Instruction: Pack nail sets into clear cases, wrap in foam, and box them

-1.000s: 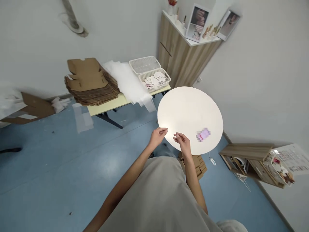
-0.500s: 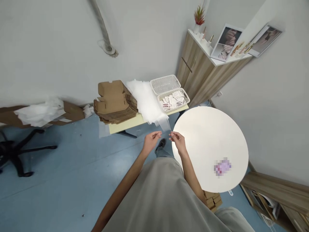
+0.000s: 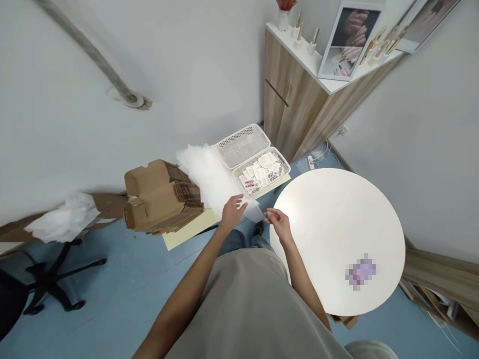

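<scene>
My left hand (image 3: 232, 213) is over the near part of a stack of white foam sheets (image 3: 213, 179), with its fingers spread. Whether it touches the sheets I cannot tell. My right hand (image 3: 280, 223) is between the sheets' loose corner and the left edge of a round white table (image 3: 333, 219). Its fingers are loosely curled and slightly apart, and I see nothing in them. Beyond my hands, a white plastic basket (image 3: 287, 172) holds many small white printed cards (image 3: 262, 172), with a second perforated white tray or lid (image 3: 243, 147) behind it.
A pile of flattened brown cardboard boxes (image 3: 160, 199) lies left of the sheets on a pale yellow bench (image 3: 189, 230). A blurred purple item (image 3: 362, 272) lies on the round table. A wood-grain cabinet (image 3: 295, 94) stands behind, and a black wheeled chair base (image 3: 56, 279) at left.
My view has moved nearer the bench, so sheets and basket look closer. My left hand has opened its fingers and is now over the foam sheets; my right hand stays beside the table edge.
</scene>
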`<state>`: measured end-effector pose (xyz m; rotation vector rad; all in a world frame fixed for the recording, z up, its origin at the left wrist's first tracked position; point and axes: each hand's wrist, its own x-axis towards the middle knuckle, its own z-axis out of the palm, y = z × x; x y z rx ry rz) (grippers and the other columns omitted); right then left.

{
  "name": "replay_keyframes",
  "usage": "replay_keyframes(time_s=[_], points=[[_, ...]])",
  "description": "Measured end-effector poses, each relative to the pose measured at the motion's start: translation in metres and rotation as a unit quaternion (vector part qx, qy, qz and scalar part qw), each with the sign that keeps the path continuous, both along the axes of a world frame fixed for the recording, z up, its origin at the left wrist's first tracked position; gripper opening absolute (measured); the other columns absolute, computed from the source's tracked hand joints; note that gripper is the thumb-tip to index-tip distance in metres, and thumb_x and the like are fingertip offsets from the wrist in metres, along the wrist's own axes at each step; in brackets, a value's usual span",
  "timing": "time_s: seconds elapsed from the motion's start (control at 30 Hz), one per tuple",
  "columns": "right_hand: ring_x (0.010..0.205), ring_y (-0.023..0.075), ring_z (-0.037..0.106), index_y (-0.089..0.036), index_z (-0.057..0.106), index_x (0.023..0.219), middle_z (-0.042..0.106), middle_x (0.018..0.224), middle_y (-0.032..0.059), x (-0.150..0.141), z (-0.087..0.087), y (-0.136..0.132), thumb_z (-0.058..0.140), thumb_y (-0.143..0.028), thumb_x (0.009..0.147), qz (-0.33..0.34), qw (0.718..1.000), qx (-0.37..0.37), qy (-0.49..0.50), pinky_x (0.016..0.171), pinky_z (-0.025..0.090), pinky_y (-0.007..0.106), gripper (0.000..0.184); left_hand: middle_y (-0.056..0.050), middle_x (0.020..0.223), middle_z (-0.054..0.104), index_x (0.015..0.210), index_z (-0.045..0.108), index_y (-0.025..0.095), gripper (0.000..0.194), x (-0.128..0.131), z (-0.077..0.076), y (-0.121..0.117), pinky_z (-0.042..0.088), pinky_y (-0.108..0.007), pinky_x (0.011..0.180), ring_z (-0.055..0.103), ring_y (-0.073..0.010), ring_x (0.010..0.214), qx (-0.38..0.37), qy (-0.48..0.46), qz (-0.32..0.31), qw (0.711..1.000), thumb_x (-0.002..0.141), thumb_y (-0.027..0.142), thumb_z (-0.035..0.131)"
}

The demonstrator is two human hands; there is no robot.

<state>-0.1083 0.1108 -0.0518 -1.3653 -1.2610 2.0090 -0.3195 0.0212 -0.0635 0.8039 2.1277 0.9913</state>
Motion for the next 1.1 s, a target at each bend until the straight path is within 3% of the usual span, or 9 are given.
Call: replay_keyframes(time_s=[0.13,0.27,0.43,0.57,0.8,0.97,1.1], points=[[0.081,0.0208,0.076,-0.020,0.079,0.107,0.083,0.102,0.0092,0.004,0.008,0.009,0.084,-0.059,0.079,-0.051,0.999,-0.005,-0.015,0.081,0.060,0.036,0.048,-0.017,0.149,0.063,0.144,0.064,0.019,0.051,-0.029,-0.026,0.047,0.057,-0.048,0.109,0.070,-0.0337,0.126,-0.044,0.079,-0.088,0.992,0.094,0.027,0.070],[0.082,0.0204,0.076,-0.020,0.080,0.108,0.083,0.103,0.0097,0.009,0.021,0.008,0.084,-0.057,0.080,-0.112,0.993,0.001,-0.033,0.086,0.061,0.038,0.046,-0.019,0.146,0.062,0.145,0.062,0.016,0.051,-0.054,-0.052,0.094,0.049,-0.049,0.118,0.061,-0.0361,0.137,-0.082,0.154,-0.209,0.962,0.094,0.019,0.067],[0.083,0.0207,0.076,-0.019,0.080,0.109,0.083,0.104,0.0110,0.012,0.038,-0.007,0.084,-0.055,0.080,-0.192,0.980,0.013,-0.059,0.088,0.061,0.039,0.047,-0.024,0.143,0.060,0.138,0.063,0.010,0.046,-0.068,-0.070,0.129,0.052,-0.048,0.109,0.059,-0.0389,0.134,-0.149,0.193,-0.326,0.913,0.095,0.024,0.068],[0.084,0.0215,0.077,-0.019,0.079,0.110,0.083,0.106,0.0117,0.008,0.046,-0.022,0.085,-0.057,0.079,-0.240,0.968,0.024,-0.071,0.089,0.061,0.040,0.049,-0.023,0.142,0.059,0.132,0.063,0.012,0.043,-0.072,-0.078,0.139,0.055,-0.044,0.102,0.059,-0.0381,0.131,-0.191,0.235,-0.381,0.873,0.094,0.030,0.072],[0.088,0.0235,0.078,-0.019,0.079,0.112,0.082,0.111,0.0133,-0.004,0.060,-0.046,0.083,-0.058,0.082,-0.280,0.954,0.046,-0.096,0.091,0.061,0.042,0.049,-0.025,0.139,0.059,0.133,0.061,0.011,0.044,-0.078,-0.087,0.142,0.052,-0.046,0.104,0.055,-0.0396,0.132,-0.142,0.270,-0.427,0.851,0.093,0.027,0.069],[0.090,0.0236,0.078,-0.020,0.079,0.113,0.082,0.112,0.0130,-0.012,0.069,-0.065,0.080,-0.058,0.084,-0.290,0.948,0.048,-0.125,0.090,0.061,0.041,0.047,-0.026,0.136,0.060,0.135,0.060,0.009,0.050,-0.081,-0.082,0.139,0.048,-0.048,0.108,0.052,-0.0412,0.132,-0.110,0.265,-0.422,0.860,0.089,0.027,0.070],[0.089,0.0240,0.078,-0.020,0.079,0.112,0.082,0.111,0.0128,-0.019,0.071,-0.080,0.080,-0.057,0.084,-0.295,0.944,0.046,-0.143,0.090,0.061,0.041,0.046,-0.024,0.137,0.061,0.140,0.059,0.011,0.059,-0.085,-0.068,0.134,0.044,-0.051,0.116,0.052,-0.0423,0.136,-0.051,0.217,-0.372,0.901,0.085,0.028,0.075]])
